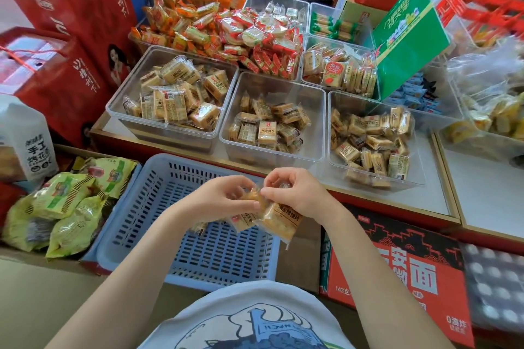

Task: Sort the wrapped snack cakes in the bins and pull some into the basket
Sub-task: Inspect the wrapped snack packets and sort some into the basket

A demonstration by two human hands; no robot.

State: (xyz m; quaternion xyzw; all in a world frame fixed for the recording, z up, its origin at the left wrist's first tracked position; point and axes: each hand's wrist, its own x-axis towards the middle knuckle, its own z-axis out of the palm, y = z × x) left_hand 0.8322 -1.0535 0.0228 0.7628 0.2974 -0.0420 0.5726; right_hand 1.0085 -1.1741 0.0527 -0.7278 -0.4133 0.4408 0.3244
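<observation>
Both my hands meet above the blue slotted basket (pixel 158 207). My left hand (pixel 218 198) and my right hand (pixel 295 195) each pinch the top edge of a clear-wrapped snack cake (pixel 279 221) that hangs between them. A few more wrapped cakes (pixel 241 221) lie in the basket just below. Three clear bins of wrapped cakes stand on the counter behind: a left bin (pixel 119 110), a middle bin (pixel 317 133) and a right bin (pixel 416 176).
Orange and red wrapped snacks (pixel 226 25) are heaped behind the bins. Red cartons (pixel 71 8) stand at the left, green snack bags (pixel 65 207) lie in a box beside the basket, a red noodle carton (pixel 397 278) sits below right, and a green box (pixel 408 37) leans at the back right.
</observation>
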